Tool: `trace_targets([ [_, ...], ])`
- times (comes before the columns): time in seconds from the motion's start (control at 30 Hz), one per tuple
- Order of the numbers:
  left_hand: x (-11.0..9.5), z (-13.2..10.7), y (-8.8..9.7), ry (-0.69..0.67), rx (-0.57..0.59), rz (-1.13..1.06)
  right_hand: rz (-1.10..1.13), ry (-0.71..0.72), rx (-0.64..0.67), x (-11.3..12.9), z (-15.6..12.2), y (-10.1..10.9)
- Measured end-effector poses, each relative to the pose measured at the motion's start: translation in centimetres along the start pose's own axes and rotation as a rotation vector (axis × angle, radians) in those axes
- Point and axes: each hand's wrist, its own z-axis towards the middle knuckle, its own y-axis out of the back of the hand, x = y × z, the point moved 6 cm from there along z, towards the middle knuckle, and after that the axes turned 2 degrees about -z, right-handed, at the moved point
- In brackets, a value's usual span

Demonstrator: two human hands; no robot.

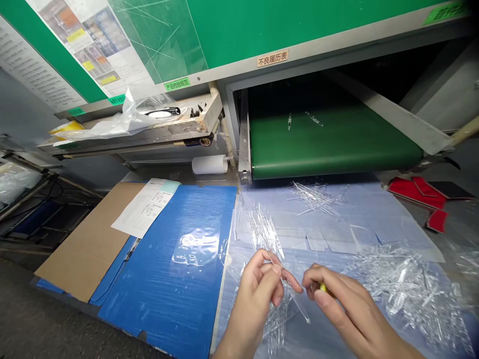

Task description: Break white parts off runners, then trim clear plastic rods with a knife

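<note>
The left hand (254,294) is pinching a clear plastic strip (297,299) almost shut between its fingers, the right hand (337,299) is curling closed around a small yellow object (322,287), and a loose heap of strips (404,284) is lying within easy reach on the plastic sheet (374,234) at right

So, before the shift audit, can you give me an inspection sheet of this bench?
surface: blue corrugated board beside a pale plastic sheet
job's things: heaps of clear plastic strips
clutter: crumpled plastic bag, paper roll, printed sheet
hands: left hand holds a clear strip; right hand holds a small yellow item
cables: nothing seen near the hands
surroundings: green conveyor belt, red pads
</note>
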Motion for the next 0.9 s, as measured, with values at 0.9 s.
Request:
trace_targets([
  [0.9, -1.0, -1.3, -0.2, -0.143, 0.005, 0.415, -0.026, -0.252, 0.214, -1.1, 0.6, -1.9],
])
